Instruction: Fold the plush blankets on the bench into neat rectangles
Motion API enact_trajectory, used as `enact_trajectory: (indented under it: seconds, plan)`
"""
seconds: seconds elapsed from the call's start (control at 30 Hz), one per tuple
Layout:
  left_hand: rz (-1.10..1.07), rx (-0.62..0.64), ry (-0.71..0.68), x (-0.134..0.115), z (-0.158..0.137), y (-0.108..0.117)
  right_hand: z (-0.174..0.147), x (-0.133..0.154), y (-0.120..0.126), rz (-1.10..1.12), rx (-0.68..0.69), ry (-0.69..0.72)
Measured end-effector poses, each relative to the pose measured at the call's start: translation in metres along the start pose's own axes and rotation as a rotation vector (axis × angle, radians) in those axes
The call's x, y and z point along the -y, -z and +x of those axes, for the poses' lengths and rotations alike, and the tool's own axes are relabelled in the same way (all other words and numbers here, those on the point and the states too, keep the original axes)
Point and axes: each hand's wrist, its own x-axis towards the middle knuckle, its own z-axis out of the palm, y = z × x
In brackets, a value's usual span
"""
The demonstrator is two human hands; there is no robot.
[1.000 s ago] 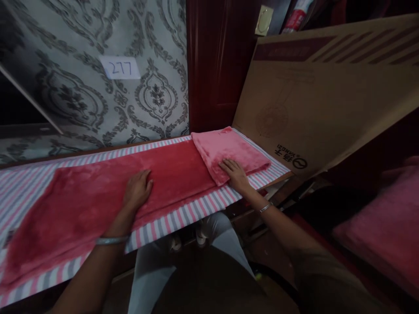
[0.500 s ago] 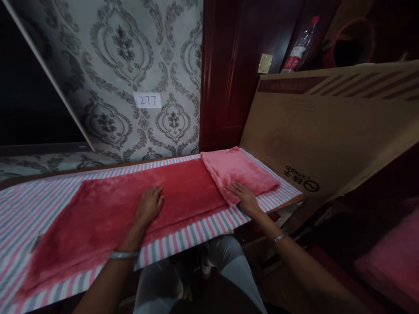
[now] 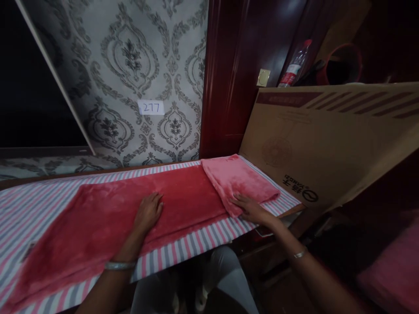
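A red plush blanket (image 3: 188, 192) lies in a long folded strip on a striped cloth (image 3: 163, 257). Its right end is turned over, showing a lighter pink flap (image 3: 242, 174). My left hand (image 3: 149, 211) rests flat on the middle of the strip, fingers stretched out. On the near corner of the flap lies my right hand (image 3: 250, 208), its fingers extended and touching the pile. Neither hand grips the fabric. A small label (image 3: 29, 250) shows at the blanket's left edge.
A large cardboard box (image 3: 310, 135) stands at the table's right end. Behind it are a plastic bottle (image 3: 293, 67) and a round red-rimmed object (image 3: 343, 65). A dark screen (image 3: 39, 87) fills the left. Pink fabric (image 3: 393, 270) sits at lower right. A numbered paper (image 3: 151, 107) is on the wall.
My right hand has slid slightly along the flap's near edge and turned a little, its forearm swinging right. My left hand stays almost in place. The whole view has shifted slightly.
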Motion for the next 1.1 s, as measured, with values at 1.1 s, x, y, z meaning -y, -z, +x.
enact_trajectory:
  seconds: [1.1]
  plan:
    - [0.197,0.148,0.336,-0.004,-0.031,0.025,0.215,-0.023,-0.067,-0.247,-0.199,-0.152]
